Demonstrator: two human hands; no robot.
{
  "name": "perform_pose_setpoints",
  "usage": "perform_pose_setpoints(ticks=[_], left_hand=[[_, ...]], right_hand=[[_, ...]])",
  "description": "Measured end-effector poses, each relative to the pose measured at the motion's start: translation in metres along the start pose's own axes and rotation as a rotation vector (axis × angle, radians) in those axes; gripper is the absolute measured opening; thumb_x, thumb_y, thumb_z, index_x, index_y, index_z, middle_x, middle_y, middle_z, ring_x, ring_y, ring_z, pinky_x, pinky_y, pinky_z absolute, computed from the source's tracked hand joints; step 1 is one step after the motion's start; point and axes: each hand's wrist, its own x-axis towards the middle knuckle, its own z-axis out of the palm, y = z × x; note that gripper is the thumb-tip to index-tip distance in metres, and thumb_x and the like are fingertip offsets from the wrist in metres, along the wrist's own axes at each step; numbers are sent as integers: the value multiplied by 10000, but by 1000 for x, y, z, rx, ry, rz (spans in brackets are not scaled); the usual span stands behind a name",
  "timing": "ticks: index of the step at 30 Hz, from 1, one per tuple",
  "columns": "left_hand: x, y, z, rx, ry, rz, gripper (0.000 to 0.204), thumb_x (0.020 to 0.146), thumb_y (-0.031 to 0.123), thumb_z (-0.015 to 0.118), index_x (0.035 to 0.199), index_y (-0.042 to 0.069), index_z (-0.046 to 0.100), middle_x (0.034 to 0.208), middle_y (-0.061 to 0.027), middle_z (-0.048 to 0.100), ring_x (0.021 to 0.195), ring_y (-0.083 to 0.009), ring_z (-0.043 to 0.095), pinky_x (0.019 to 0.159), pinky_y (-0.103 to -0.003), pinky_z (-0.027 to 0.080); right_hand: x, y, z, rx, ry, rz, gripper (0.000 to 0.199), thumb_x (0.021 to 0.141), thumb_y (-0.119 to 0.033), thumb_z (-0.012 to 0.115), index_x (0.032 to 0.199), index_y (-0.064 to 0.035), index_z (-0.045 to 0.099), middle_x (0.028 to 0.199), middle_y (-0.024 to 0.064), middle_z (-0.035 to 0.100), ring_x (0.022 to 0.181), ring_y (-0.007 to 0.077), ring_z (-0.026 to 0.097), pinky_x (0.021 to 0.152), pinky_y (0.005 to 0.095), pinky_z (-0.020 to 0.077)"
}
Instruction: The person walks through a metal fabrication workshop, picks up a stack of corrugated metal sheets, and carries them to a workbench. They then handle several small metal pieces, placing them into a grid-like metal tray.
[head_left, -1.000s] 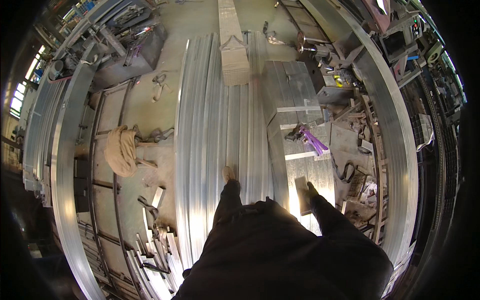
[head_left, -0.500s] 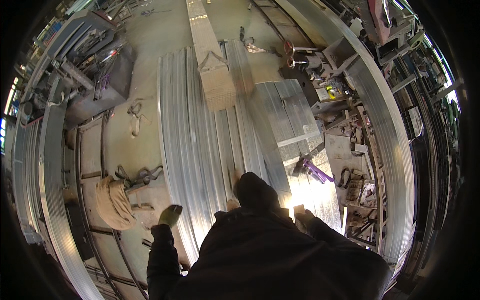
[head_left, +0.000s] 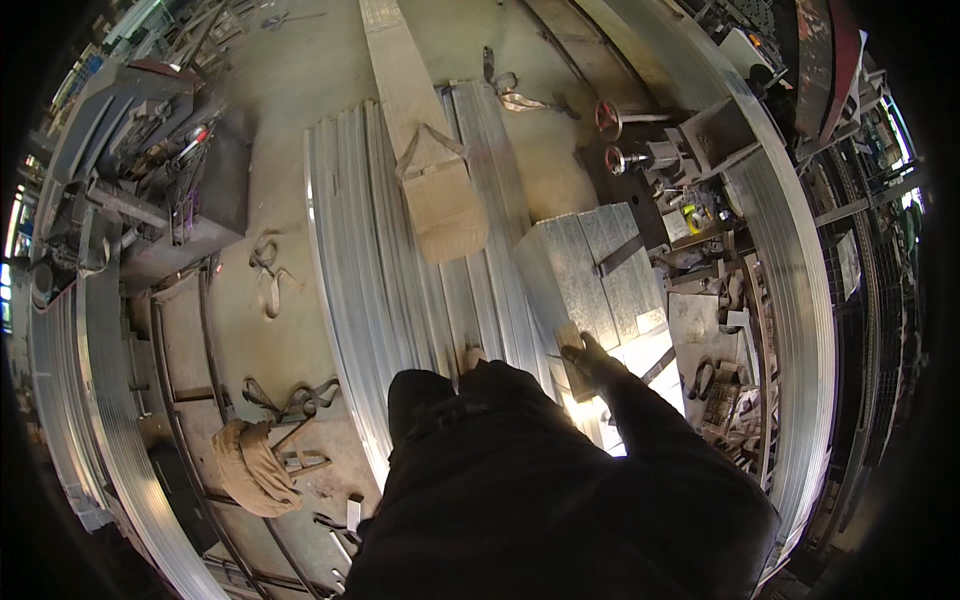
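a long, brown-wrapped bundle (head_left: pixel 445 205), looped by a grey strap (head_left: pixel 430 148), lies across ridged, silvery metal lengths (head_left: pixel 350 230), beside a smooth, boxy metal stack (head_left: pixel 585 265). crumpled tan cloth (head_left: pixel 255 465) drapes a stool at left. the right hand (head_left: pixel 590 358) grips a flat brown block (head_left: pixel 572 370) at the stack's near-left side. the purple thing seen earlier on the stack has gone; the left hand, visible half a second ago, is out of view, its state impossible to tell.

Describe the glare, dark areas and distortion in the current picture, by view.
Head view: white glare washes out part of the silvery stack near the right hand; head view: long metal bars bow at both sides, corners black; head view: dark clothing shows little detail.
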Motion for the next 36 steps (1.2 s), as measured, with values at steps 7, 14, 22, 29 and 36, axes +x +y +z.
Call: perform_pose_setpoints(ticks=[7, 14, 22, 29, 36], left_hand=[[64, 58, -115, -121, 37, -39, 390, 1013, 390, 554, 1176, 76, 721, 1258, -197, 735, 1160, -366, 699, 990, -469, 537], [206, 78, -300, 56, 1, 34, 385, 988, 411, 536, 1098, 91, 721, 1210, -212, 738, 1108, -401, 709, 939, -513, 548], [388, 234, -607, 431, -113, 97, 472, 1056, 493, 532, 964, 95, 767, 936, -114, 797, 928, -284, 764, 868, -441, 577], [440, 396, -651, 39, 303, 456, 354, 1030, 358, 619, 1202, 81, 757, 1068, -176, 793, 989, -339, 751, 891, -440, 571], [456, 459, -564, 299, -42, 228, 367, 1095, 284, 478, 1331, 99, 689, 1200, -191, 757, 1128, -354, 716, 1011, -446, 556]], right_hand=[[73, -177, -19, 102, 14, -314, 1040, 910, -478, 867, 1658, -7, 320, 1418, 227, 668, 1281, 295, 641, 1062, 373, 516], [93, -267, -25, -86, 156, 26, 1066, 922, -511, 829, 1653, 43, 286, 1530, 263, 579, 1398, 328, 582, 1111, 424, 499], [60, -223, -10, -179, 153, 450, 781, 919, -547, 720, 1399, 61, 622, 1288, 272, 710, 1143, 385, 709, 996, 451, 551], [126, -239, -20, -90, 19, 581, 922, 817, -638, 746, 1391, 76, 632, 1295, 257, 723, 1121, 346, 731, 981, 440, 558], [360, -353, -142, 119, 101, 313, 1003, 792, -567, 864, 1500, 68, 544, 1397, 268, 675, 1288, 376, 663, 1091, 445, 517]])
